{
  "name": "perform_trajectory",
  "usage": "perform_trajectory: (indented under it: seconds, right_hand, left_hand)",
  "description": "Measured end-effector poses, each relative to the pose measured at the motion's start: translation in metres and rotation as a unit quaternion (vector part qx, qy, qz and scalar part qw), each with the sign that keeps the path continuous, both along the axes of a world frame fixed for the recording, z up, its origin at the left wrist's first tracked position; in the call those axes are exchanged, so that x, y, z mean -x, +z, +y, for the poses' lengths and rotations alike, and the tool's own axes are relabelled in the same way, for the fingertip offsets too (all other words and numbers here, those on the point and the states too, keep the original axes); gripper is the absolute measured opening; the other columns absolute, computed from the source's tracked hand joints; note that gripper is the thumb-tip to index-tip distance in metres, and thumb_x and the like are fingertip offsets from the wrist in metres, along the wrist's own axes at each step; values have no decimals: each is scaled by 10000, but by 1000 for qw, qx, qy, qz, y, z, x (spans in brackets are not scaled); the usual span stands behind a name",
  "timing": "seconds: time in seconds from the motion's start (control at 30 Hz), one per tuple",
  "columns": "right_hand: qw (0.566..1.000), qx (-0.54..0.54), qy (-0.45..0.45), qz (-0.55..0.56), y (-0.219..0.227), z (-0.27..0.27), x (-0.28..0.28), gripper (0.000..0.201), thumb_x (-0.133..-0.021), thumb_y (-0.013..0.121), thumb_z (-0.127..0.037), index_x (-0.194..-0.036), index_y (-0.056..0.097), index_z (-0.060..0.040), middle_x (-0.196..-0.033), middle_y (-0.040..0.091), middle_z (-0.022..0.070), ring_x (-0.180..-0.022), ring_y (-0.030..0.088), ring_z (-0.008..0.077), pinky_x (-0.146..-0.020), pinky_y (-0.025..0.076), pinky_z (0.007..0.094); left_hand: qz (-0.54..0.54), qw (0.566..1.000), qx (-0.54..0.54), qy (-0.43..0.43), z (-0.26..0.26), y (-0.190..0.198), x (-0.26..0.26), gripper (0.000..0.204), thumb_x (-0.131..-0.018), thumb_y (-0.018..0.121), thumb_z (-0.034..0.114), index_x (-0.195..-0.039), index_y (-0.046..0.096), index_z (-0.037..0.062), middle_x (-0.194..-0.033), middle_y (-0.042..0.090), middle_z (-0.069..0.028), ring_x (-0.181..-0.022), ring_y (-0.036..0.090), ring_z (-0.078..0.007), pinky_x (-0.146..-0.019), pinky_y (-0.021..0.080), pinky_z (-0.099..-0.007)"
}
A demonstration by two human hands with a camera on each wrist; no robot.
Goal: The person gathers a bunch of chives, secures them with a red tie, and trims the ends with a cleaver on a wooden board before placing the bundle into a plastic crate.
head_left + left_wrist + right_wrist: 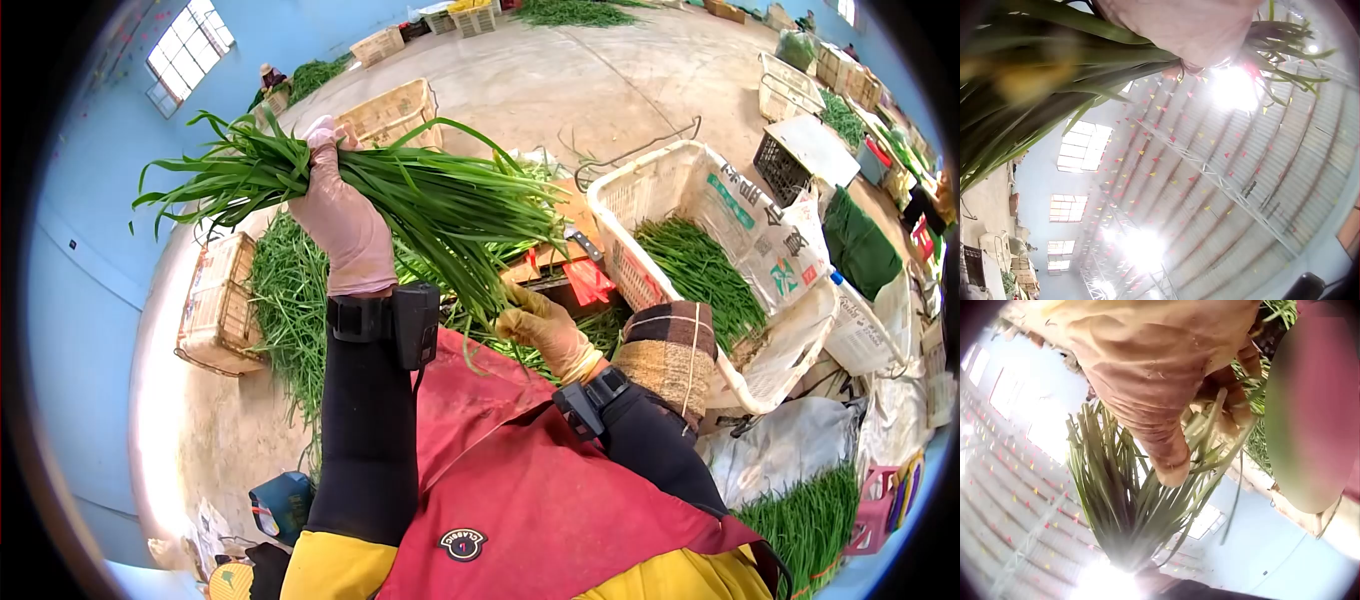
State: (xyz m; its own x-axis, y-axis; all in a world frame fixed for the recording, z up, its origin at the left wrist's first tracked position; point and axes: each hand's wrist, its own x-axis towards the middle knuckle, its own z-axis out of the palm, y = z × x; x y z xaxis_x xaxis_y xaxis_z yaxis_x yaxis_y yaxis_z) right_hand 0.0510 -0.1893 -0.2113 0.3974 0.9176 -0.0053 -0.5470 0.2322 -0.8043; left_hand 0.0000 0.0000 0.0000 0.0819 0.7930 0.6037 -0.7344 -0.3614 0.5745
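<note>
A long bunch of green chives (420, 205) is held up across the head view. My left hand (340, 215), in a pale pink glove, grips the bunch around its middle, leaf tips fanning out to the left. My right hand (535, 322), in a yellowish glove, holds the bunch's lower end near my red apron (510, 470). The left wrist view shows the pink glove (1191, 28) and chive leaves (1029, 81) against a roof. In the right wrist view, gloved fingers (1160, 412) curl round the chive stalks (1122, 500).
A white plastic basket (650, 190) with chives inside stands at right. A heap of chives (290, 300) lies on the concrete floor at left beside a woven crate (215, 305). More crates (395, 110) and baskets sit farther off. A knife (583, 243) rests on a red block.
</note>
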Motion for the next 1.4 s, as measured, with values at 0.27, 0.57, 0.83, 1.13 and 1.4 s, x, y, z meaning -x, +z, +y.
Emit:
perform_trajectory:
  seconds: [0.27,0.57,0.83,1.13,1.4]
  right_hand:
    - [994,-12,-100,52,-3,16,14,735,-853,707,-56,-1474,324,33,-925,654,57,-744,597,106,-679,493,242]
    - [988,-34,-118,96,5,16,22,807,-827,721,-19,-1504,282,-3,-900,648,38,-784,596,98,-727,493,225]
    - [991,0,-133,13,-2,21,25,867,-827,735,-8,-1523,219,-19,-926,650,50,-816,604,104,-738,500,232]
    - [984,-55,-152,75,-13,29,27,828,-835,699,36,-1506,214,15,-922,654,59,-807,643,131,-733,540,245]
    - [980,7,-191,-53,-34,22,20,690,-843,659,38,-1458,349,0,-894,657,24,-731,591,80,-658,485,208]
  left_hand:
    - [-11,1000,-12,-5,-12,-3,-3,192,-940,650,119,-1066,667,-26,-915,659,-86,-830,643,-168,-732,533,-288]
    - [-21,1000,-4,-20,-15,-3,-1,182,-938,648,102,-1043,666,-44,-898,647,-81,-816,630,-169,-739,533,-285]
    - [-23,999,-25,-14,-12,-8,-2,192,-941,648,115,-1047,662,-45,-920,656,-82,-840,648,-177,-751,541,-289]
    - [-23,1000,-13,-12,-10,-15,-2,199,-937,648,113,-1072,660,-33,-937,676,-101,-839,655,-185,-758,545,-310]
    - [-29,1000,-1,-6,-9,-14,-1,193,-927,662,119,-1060,676,-20,-955,671,-97,-864,652,-181,-760,543,-314]
